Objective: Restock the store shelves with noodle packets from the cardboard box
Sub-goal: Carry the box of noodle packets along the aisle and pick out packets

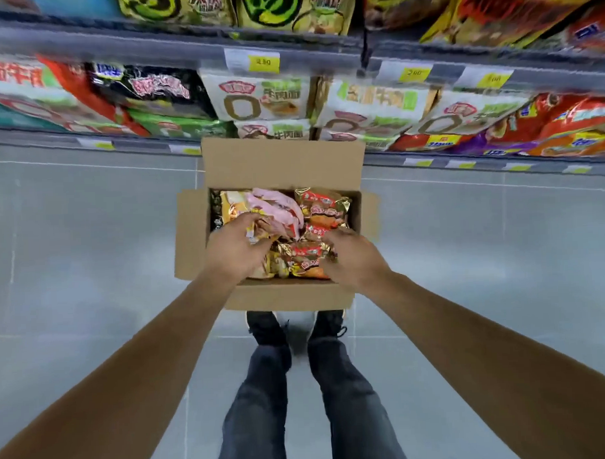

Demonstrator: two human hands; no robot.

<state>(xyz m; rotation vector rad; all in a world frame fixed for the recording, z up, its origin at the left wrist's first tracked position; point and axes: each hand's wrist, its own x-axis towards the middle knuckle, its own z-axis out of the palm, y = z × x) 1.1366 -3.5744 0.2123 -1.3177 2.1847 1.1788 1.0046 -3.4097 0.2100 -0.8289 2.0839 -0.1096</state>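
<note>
An open cardboard box (281, 164) sits on the floor in front of the shelves, its flaps folded out. Inside lie several noodle packets: gold-and-red ones (322, 208) on the right, pink ones (280, 209) in the middle, a yellow one at the left. My left hand (234, 243) reaches into the box, and its fingers close on a yellow-gold packet (260, 230) by the pink ones. My right hand (352, 258) rests on the gold-and-red packets (304, 258) at the box's near right, fingers curled over them; a firm grip is not clear.
Store shelves (288, 54) run across the top, packed with noodle packets in white, green, black, red and orange, with yellow price tags on the rails. Grey tiled floor (88, 236) surrounds the box. My legs and black shoes (267, 328) stand just behind the box.
</note>
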